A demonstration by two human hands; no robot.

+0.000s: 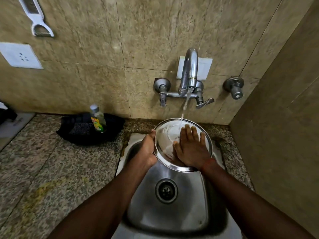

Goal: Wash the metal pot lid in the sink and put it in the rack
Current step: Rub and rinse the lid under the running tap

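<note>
Metal pot lid (164,140), centre frame, under running tap (189,73). Left hand (146,149) grips its rim; right hand (191,149) flat, rubbing. Best tilted so water sheets off.

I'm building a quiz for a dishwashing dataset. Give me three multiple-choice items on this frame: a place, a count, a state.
1. The bottle stands: A on a wall shelf; B on the counter left of the sink; C on the floor.
2. Hands touching the metal pot lid: A none; B one; C two.
3. The tap is: A shut off; B running onto the lid; C removed.
Answers: 1 B, it stands there, near the wall. 2 C, the left hand grips the rim and the right hand lies flat on it. 3 B, water falls from the spout.
</note>
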